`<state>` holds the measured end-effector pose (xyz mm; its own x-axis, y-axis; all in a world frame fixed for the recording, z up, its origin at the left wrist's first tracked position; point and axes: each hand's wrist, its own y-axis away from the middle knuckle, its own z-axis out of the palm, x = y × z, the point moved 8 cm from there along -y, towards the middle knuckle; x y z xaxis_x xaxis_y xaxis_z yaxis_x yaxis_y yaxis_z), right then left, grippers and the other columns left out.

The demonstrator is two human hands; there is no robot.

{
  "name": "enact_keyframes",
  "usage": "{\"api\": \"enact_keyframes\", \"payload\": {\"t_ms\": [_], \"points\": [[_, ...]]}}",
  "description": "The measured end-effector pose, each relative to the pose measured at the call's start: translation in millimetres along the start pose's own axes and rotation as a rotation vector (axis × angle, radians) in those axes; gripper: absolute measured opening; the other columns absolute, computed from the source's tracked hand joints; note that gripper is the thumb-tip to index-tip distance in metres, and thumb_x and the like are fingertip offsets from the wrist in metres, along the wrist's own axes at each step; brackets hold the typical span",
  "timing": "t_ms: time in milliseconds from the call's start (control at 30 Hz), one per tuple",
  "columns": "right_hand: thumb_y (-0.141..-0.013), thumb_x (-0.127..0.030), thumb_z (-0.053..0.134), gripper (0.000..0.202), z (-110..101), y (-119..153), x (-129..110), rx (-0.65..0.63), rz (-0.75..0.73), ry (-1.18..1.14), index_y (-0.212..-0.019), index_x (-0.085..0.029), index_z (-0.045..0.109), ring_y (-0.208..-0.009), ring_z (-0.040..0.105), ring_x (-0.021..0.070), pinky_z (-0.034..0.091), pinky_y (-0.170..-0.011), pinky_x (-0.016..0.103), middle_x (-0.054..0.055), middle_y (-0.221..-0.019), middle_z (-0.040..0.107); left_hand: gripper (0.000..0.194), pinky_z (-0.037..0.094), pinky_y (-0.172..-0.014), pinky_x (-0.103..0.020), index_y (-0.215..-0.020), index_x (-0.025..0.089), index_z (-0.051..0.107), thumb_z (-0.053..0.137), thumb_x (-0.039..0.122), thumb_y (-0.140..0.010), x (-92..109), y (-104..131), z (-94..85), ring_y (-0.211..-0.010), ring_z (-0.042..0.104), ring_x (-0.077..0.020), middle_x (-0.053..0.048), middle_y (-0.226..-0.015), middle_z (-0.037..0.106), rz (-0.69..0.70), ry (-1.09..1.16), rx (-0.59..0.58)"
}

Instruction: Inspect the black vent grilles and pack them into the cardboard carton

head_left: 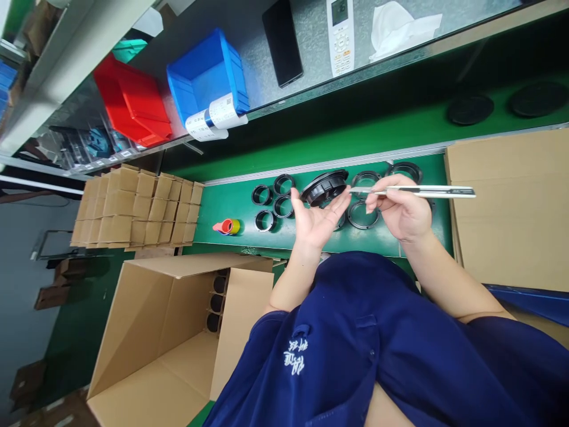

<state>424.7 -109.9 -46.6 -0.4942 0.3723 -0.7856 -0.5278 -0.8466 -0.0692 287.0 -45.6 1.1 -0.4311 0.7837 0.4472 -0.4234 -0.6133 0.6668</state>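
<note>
My left hand (316, 222) is palm up, its thumb raised and fingers stretched under a black round plastic part (325, 187) with a wide rim and ribbed side. The part is tilted above the green bench and rests between thumb and fingers. My right hand (402, 207) grips a slim utility knife (427, 191); its blade points left, close to the part's rim and my left fingertips. Whether the blade touches the rim, I cannot tell. Several black rings (265, 220) lie on the bench around and behind my hands, some partly hidden.
A red and yellow ring-shaped piece (229, 226) sits at the bench's left. An open carton (146, 332) stands at lower left, stacked small boxes (133, 207) behind it. Flat cardboard (511, 201) lies right. The shelf above carries a blue bin (204, 71), red bin (131, 104), phone (283, 41) and remote (341, 38).
</note>
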Motion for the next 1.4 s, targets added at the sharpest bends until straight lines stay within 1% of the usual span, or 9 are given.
{"api": "enact_keyframes", "payload": {"t_ms": [167,300,567,767,900,1000,1167,1267,1400], "points": [[-0.097,-0.052,0.051,0.034,-121.5,-3.0,32.9,0.383,-0.142,0.621,-0.113,-0.025,0.064,-0.083,0.064,0.0215,0.055,-0.082,0.037,0.006,-0.094,0.066,0.061,0.056,-0.098,-0.064,-0.125,0.028,0.059,0.052,0.076,-0.089,30.4,0.0,-22.6,-0.127,0.064,-0.0369,-0.014,-0.135,0.063,0.241,-0.143,0.074],[-0.088,-0.026,0.053,0.020,-216.7,13.5,99.3,0.273,0.110,1.192,-0.097,-0.021,0.070,-0.087,0.055,0.0252,0.046,-0.080,0.037,0.008,-0.087,0.059,0.050,0.054,-0.101,-0.065,-0.109,0.028,0.065,0.054,0.073,-0.090,34.7,-6.6,-37.0,-0.124,0.066,-0.0338,-0.010,-0.127,0.069,0.303,-0.191,0.069],[-0.077,-0.012,0.067,0.011,-288.7,9.5,122.8,0.194,0.046,1.405,-0.078,-0.023,0.070,-0.077,0.043,0.0218,0.028,-0.070,0.040,0.013,-0.087,0.062,0.068,0.043,-0.115,-0.061,-0.128,0.018,0.066,0.038,0.072,-0.097,-8.0,-21.2,-29.7,-0.141,0.052,-0.0362,-0.015,-0.137,0.067,0.045,-0.158,-0.066],[-0.082,0.000,0.062,0.026,-283.7,-24.4,119.0,-0.009,0.083,1.436,-0.088,-0.021,0.076,-0.104,0.054,0.0266,0.031,-0.086,0.048,0.020,-0.110,0.072,0.062,0.040,-0.119,-0.058,-0.127,0.018,0.067,0.045,0.067,-0.097,-19.2,-25.1,-31.0,-0.141,0.053,-0.0352,-0.014,-0.137,0.068,0.021,-0.174,-0.074],[-0.084,-0.002,0.061,0.035,-266.1,-42.7,91.9,0.183,0.160,1.435,-0.111,-0.017,0.078,-0.123,0.050,0.0335,0.031,-0.095,0.054,0.028,-0.130,0.065,0.059,0.040,-0.120,-0.056,-0.121,0.016,0.070,0.045,0.065,-0.098,-22.3,-28.7,-32.2,-0.140,0.054,-0.0347,-0.014,-0.134,0.070,0.031,-0.171,-0.087],[-0.092,-0.021,0.061,0.038,-195.3,-39.4,43.6,0.293,-0.126,1.303,-0.128,-0.013,0.071,-0.127,0.049,0.0349,0.032,-0.104,0.054,0.028,-0.133,0.062,0.055,0.040,-0.120,-0.053,-0.115,0.016,0.071,0.044,0.061,-0.099,-24.3,-33.1,-34.7,-0.140,0.055,-0.0329,-0.013,-0.130,0.072,0.046,-0.171,-0.084],[-0.106,-0.042,0.040,0.041,-29.4,-4.5,4.7,-0.182,-0.501,1.011,-0.126,-0.029,0.073,-0.135,0.044,0.0305,0.030,-0.117,0.056,0.010,-0.140,0.058,0.052,0.041,-0.120,-0.048,-0.109,0.014,0.073,0.040,0.055,-0.103,-27.3,-35.5,-34.4,-0.137,0.057,-0.0296,-0.012,-0.122,0.075,0.074,-0.167,-0.116],[-0.107,-0.048,0.036,0.047,7.6,0.5,11.2,-0.273,-0.461,0.965,-0.123,-0.028,0.075,-0.139,0.035,0.0334,0.030,-0.119,0.059,0.010,-0.147,0.052,0.048,0.042,-0.118,-0.052,-0.108,0.016,0.073,0.045,0.054,-0.101,-29.0,-33.7,-33.4,-0.134,0.060,-0.0312,-0.012,-0.121,0.075,0.061,-0.169,-0.115],[-0.108,-0.054,0.028,0.058,12.2,-11.8,24.7,-0.337,-0.390,0.922,-0.114,-0.025,0.078,-0.139,0.033,0.0340,0.028,-0.120,0.060,0.011,-0.147,0.051,0.050,0.045,-0.113,-0.054,-0.108,0.016,0.072,0.045,0.058,-0.100,-30.3,-32.2,-27.6,-0.128,0.063,-0.0323,-0.014,-0.119,0.075,0.052,-0.173,-0.124]]}}
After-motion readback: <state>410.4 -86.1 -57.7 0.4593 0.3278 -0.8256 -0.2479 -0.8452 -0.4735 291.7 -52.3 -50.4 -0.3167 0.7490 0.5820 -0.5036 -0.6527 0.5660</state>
